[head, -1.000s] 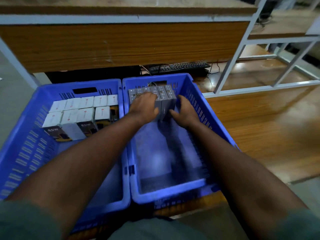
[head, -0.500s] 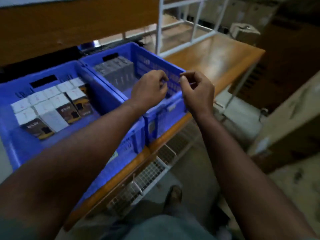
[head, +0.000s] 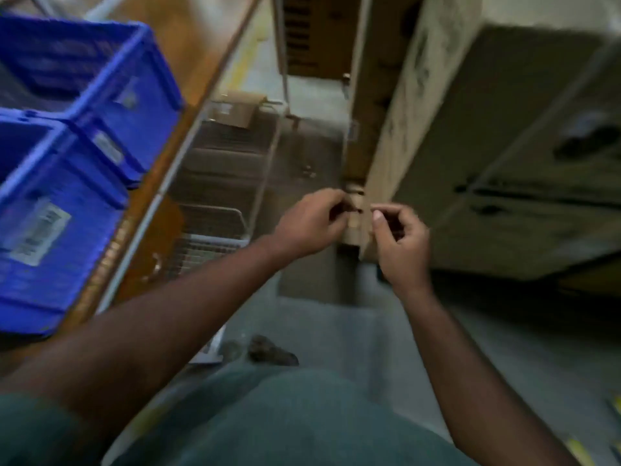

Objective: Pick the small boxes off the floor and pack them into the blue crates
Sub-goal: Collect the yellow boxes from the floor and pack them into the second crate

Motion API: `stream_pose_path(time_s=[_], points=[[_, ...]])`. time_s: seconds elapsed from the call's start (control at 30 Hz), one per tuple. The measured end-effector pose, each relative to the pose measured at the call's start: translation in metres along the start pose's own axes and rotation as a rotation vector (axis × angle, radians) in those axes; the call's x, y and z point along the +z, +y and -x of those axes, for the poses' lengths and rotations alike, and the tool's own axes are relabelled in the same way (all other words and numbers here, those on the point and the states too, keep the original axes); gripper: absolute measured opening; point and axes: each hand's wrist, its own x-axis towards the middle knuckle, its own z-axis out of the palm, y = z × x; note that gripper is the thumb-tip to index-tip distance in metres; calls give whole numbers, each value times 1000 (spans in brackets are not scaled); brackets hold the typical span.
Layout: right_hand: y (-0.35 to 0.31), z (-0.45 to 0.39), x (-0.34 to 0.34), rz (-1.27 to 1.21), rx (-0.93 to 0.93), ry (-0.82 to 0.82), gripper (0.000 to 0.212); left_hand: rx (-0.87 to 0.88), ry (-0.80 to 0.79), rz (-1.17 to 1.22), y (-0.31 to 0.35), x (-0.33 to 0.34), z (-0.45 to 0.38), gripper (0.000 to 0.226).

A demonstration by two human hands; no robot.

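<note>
Standing well to the left of both hands, up on the table (head: pixel 201 45): two blue crates (head: pixel 111 105), side by side along its edge, labelled outer walls facing out, insides out of sight from this angle. Parked there, probably, so that loading needs only a short reach from the aisle. Under the table edge, between crates and left hand, wire baskets (head: pixel 215 237), contents too blurred to name.

Left hand (head: pixel 309 223) raised in mid-air over the floor (head: pixel 336 331), fingers curled inward toward the thumb, nothing visibly held. Loosely curled rather than clamped, likely readied for a fresh pick. Just beside it, right hand (head: pixel 400 243), likewise loosely curled, thumb up, holding nothing that shows. Palms turned toward each other, close but apart, as if set to take a stack between them.

Beyond the gap between the hands, something small and pale against the floor, possibly small boxes, too smeared to confirm. No small box otherwise made out anywhere; whole view streaked by head motion.

To the right of the right hand, a large cardboard carton (head: pixel 504 146) on the floor, printed marks on its side, near the fingertips. Possibly the source of the next load, though nothing proves it.

Judged stage: between loads, next move a reach down.
</note>
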Motion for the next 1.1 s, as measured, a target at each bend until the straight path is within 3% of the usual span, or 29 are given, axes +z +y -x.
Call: stream_pose_path(time_s=[0.13, 0.17, 0.3, 0.57, 0.73, 0.97, 1.1], points=[[67, 120, -145, 128, 261, 180, 10, 73, -299, 62, 100, 138, 52, 27], [74, 133, -159, 133, 309, 160, 9, 41, -334, 86, 107, 151, 58, 26], [88, 232, -267, 196, 541, 150, 11, 196, -544, 125, 205, 240, 93, 24], [113, 377, -400, 216, 743, 577, 13, 499, -804, 49, 355, 364, 131, 27], [138, 414, -458, 227, 838, 739, 13, 557, -882, 62, 417, 441, 135, 25], [218, 396, -559, 292, 947, 711, 13, 465, -948, 55, 470, 561, 90, 28], [268, 349, -615, 292, 1008, 704, 14, 311, -939, 78, 490, 623, 40, 26]])
